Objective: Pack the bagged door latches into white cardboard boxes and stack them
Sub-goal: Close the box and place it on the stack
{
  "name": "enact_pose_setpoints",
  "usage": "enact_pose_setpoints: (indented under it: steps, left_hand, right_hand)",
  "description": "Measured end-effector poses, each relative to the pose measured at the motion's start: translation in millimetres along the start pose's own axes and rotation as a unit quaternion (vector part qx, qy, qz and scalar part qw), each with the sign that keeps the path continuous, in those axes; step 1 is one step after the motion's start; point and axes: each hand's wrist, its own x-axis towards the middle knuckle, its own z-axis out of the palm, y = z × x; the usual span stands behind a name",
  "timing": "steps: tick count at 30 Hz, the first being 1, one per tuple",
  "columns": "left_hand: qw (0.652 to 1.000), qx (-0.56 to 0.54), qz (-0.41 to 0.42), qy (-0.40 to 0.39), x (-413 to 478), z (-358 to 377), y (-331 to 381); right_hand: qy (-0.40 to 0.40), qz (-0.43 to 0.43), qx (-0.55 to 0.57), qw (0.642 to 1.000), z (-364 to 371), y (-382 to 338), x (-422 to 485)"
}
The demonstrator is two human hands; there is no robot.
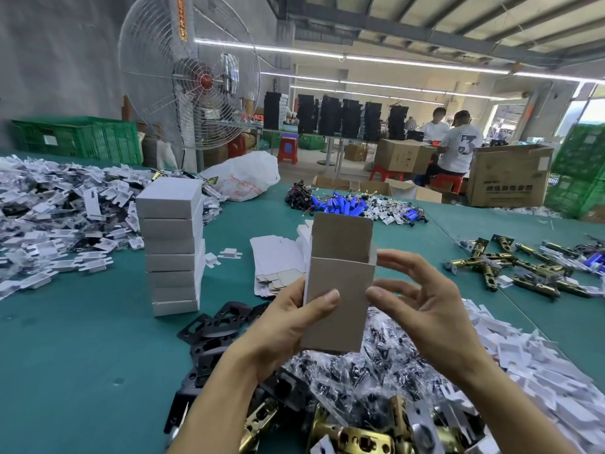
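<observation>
Holding the cardboard box [347, 322] upright in the left hand [284, 326] grip; right hand [425, 309], open beside it, should keep the flap [340, 234] above clear for loading.

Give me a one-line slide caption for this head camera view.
Left hand holds an open cardboard box upright, right hand beside it, stacked white boxes at left.
</observation>
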Motion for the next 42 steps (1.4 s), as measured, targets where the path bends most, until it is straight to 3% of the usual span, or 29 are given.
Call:
enact_pose_setpoints:
  steps: [4,8,11,14,16,19,27,32,36,42]
  left_hand:
    - [0.999,0.029,-0.007,-0.037,-0.5,-0.2,-3.9]
    - [0.991,0.116,-0.031,-0.064,-1.7,-1.2,-6.5]
    - [0.981,0.193,-0.026,-0.018,3.0,1.2,-10.6]
    - [0.967,0.227,0.061,0.095,7.9,0.2,-11.1]
    - [0.958,0.228,0.119,0.129,9.4,-3.5,-10.4]
    - [0.944,0.275,0.139,0.122,8.3,-6.6,-11.4]
    - [0.944,0.308,0.079,0.089,8.5,-1.2,-15.2]
    - [0.953,0.281,0.072,0.087,6.3,-1.5,-13.8]
    - [0.953,0.284,0.067,0.077,5.9,-1.8,-12.5]
    - [0.969,0.225,0.077,0.061,5.2,-2.4,-10.1]
  right_hand:
    - [-0.019,0.010,0.064,0.998,1.0,10.8,-6.0]
    - [-0.051,0.036,0.025,0.998,-4.5,18.6,-10.8]
    - [-0.075,0.050,-0.029,0.996,-8.1,24.7,-16.1]
    - [-0.089,0.068,-0.078,0.991,-11.0,31.7,-21.2]
    - [-0.096,0.079,-0.085,0.989,-12.3,34.4,-22.1]
    - [-0.114,0.088,-0.090,0.986,-13.7,36.2,-19.4]
    - [-0.147,0.085,-0.074,0.983,-11.9,38.4,-14.4]
    - [-0.089,0.044,-0.082,0.992,-7.3,32.8,-2.1]
    - [-0.024,0.016,-0.006,1.000,2.1,18.7,8.8]
    - [-0.027,0.008,-0.038,0.999,9.4,9.7,16.9]
